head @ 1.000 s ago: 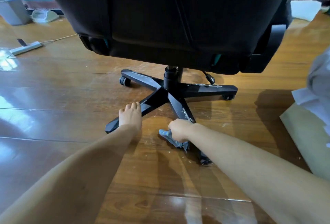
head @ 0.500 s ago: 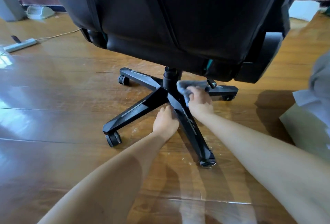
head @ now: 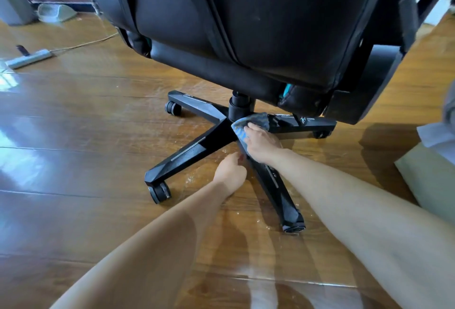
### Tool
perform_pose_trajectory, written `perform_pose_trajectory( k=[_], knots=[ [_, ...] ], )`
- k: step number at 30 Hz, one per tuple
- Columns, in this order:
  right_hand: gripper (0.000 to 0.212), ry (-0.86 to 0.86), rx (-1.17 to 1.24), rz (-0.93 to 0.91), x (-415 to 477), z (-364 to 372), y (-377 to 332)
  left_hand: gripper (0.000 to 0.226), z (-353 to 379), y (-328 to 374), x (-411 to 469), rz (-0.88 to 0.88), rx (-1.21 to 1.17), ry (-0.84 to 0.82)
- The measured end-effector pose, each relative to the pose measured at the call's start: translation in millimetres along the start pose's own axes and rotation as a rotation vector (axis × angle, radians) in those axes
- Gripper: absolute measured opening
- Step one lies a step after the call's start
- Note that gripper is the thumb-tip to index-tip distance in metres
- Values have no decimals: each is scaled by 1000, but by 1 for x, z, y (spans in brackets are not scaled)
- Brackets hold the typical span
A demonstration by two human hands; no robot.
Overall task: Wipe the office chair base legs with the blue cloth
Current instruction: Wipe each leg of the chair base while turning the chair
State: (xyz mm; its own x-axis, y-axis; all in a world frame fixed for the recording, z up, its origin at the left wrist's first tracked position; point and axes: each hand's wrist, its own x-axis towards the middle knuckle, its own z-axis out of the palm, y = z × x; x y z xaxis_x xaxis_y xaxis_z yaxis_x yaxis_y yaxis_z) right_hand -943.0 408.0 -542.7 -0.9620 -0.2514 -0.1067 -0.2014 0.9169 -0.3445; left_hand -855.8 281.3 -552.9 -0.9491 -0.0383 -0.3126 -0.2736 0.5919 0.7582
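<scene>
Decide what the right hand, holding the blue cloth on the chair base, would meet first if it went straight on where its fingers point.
Probably the black centre column: the right hand points up-left across the blue cloth toward it, though depth is unclear.

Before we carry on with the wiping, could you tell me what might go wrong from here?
The chair stands on casters, so the push of the right hand, which holds the cloth on the base, may roll it. The left hand sits close beside the near leg and might get pinched. Specks on the glossy floor could smear.
</scene>
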Motion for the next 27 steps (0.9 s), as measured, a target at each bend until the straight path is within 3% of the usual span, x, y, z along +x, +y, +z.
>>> perform_pose_trajectory(
  k=[4, 7, 13, 19, 27],
  knots=[
    [58, 70, -68, -10, -22, 3, 6, 74, -30, 5, 17, 88, 175, 185],
    [55, 157, -126, -112, -44, 17, 12, 77, -45, 5, 28, 90, 493, 150],
    [69, 160, -67, -125, -17, 19, 2, 87, -34, 1, 28, 90, 827, 107],
    [72, 64, -50, -128, -2, 13, -4, 93, -36, -5, 26, 83, 924, 43],
    [59, 172, -178, -72, -74, 31, 15, 99, -20, -4, 22, 55, 870, 58]
  ],
)
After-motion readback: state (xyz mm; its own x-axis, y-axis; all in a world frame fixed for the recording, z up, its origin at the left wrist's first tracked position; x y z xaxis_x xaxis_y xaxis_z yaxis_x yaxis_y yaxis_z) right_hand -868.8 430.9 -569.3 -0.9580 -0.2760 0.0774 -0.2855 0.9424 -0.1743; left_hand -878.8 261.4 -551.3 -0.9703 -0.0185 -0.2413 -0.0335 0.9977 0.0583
